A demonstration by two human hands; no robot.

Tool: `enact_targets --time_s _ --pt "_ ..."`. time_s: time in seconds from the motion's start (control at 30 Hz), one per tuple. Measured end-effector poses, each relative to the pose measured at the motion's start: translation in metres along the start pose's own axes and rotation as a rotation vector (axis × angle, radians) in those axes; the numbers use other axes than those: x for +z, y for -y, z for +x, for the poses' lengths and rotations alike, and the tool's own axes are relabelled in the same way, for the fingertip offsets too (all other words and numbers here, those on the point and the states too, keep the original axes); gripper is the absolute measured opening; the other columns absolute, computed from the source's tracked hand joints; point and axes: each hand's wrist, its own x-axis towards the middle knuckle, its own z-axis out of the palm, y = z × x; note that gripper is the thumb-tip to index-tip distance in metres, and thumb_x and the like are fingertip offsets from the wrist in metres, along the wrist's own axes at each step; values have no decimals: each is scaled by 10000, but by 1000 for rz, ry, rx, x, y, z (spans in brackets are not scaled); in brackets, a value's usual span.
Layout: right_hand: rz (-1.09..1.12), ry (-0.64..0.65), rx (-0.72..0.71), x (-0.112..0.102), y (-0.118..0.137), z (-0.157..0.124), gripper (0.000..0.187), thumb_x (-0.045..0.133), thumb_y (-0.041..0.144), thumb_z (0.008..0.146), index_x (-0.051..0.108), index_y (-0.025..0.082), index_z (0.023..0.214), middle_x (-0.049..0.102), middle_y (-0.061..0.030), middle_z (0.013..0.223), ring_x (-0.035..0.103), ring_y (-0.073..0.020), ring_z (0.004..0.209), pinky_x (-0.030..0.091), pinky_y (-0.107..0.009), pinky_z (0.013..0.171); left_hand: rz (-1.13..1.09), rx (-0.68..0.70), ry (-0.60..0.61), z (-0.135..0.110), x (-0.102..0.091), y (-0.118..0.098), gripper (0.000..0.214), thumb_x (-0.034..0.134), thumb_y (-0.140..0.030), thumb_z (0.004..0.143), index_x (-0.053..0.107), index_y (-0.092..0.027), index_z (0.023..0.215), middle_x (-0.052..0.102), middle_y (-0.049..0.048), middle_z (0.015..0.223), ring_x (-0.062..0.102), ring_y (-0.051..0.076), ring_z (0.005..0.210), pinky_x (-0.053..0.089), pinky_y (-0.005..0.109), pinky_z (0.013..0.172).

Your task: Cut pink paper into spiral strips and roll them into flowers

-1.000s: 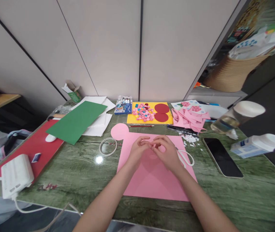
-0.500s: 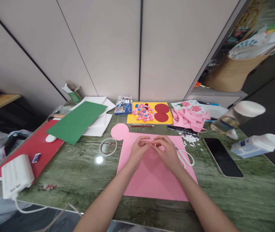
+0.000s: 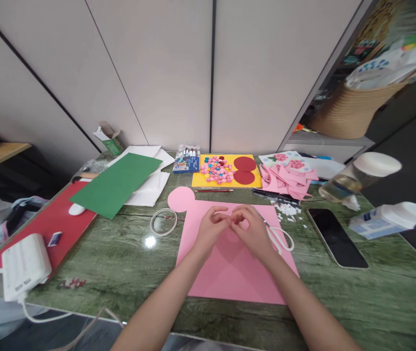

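Observation:
Over the pink paper sheet point(image 3: 229, 278), my left hand point(image 3: 212, 228) and my right hand point(image 3: 253, 231) meet at the fingertips. Both are closed in a pinch around a small pink piece point(image 3: 233, 220), mostly covered by the fingers. What it is made of does not show. White-handled scissors point(image 3: 280, 240) lie beside my right hand, their blades partly hidden. A pink paper circle point(image 3: 181, 200) touches the sheet's far left corner. Farther back, small pink, blue and yellow balls point(image 3: 219, 171) and two dark red circles point(image 3: 245, 170) rest on yellow paper point(image 3: 197, 181).
Left of the sheet are a tape ring point(image 3: 164, 222), green paper point(image 3: 118, 184), red paper point(image 3: 61, 258) and a white power bank point(image 3: 27, 267). To the right lie pink scraps point(image 3: 291, 178), white bits point(image 3: 287, 209), a phone point(image 3: 336, 239), a jar point(image 3: 359, 178) and a tipped-looking bottle point(image 3: 390, 219).
My right fingers have shifted slightly and curled more around the small pink piece. My left hand has barely moved, and the things on the table stay in place.

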Motion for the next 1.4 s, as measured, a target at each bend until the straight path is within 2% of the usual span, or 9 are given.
enact_targets --time_s 0.13,0.23,0.33,0.4,0.57,0.97,1.2,1.4 --pt "0 20 -19 -1 -1 -1 100 577 155 787 632 226 830 571 -28 925 566 -137 689 499 -311 694 22 20 -29 2 -2 -1 319 710 -171 627 581 -178 920 666 -4 669 620 143 683 431 279 736" --pt "-1 51 -43 0 -3 -1 167 553 167 820 673 257 893 586 -37 957 591 -164 779 507 -328 739 33 20 -33 2 -1 -3 311 710 -168 623 585 -183 907 664 -8 666 618 143 678 425 275 722" --pt "-1 58 -49 1 -4 -1 198 538 163 833 687 273 903 590 -40 967 596 -181 854 507 -337 768 39 12 -34 2 -1 -4 308 714 -172 620 586 -184 900 672 -3 684 621 145 685 422 275 722" --pt "-3 40 -37 1 -5 -1 196 541 151 825 685 264 894 581 -41 963 594 -176 832 506 -334 760 38 7 -28 1 -1 -3 321 719 -173 619 584 -185 910 679 2 704 628 150 705 423 277 733" --pt "-3 -2 -2 -1 -5 0 122 577 131 777 642 225 819 566 -27 926 559 -139 681 492 -313 686 24 -1 -5 0 0 -1 347 733 -201 619 571 -186 925 691 14 743 647 168 740 430 292 746" --pt "-9 -18 -17 0 0 0 150 576 119 729 481 219 671 555 -5 794 550 -166 746 446 -278 641 -43 10 61 -2 4 2 311 730 -181 601 568 -170 866 666 -1 665 637 162 686 446 284 700" --pt "-58 -16 -51 0 1 -2 75 568 154 790 582 222 817 571 -23 886 574 -146 684 479 -314 695 -54 22 -9 1 0 1 301 705 -170 628 583 -173 903 667 -9 676 609 129 655 424 260 686" --pt "-90 -23 -81 -2 1 -4 96 558 164 829 626 220 868 573 -45 919 578 -151 701 486 -339 742 -54 14 -5 2 -3 2 291 702 -194 643 595 -173 913 655 -9 657 597 128 635 417 263 680"
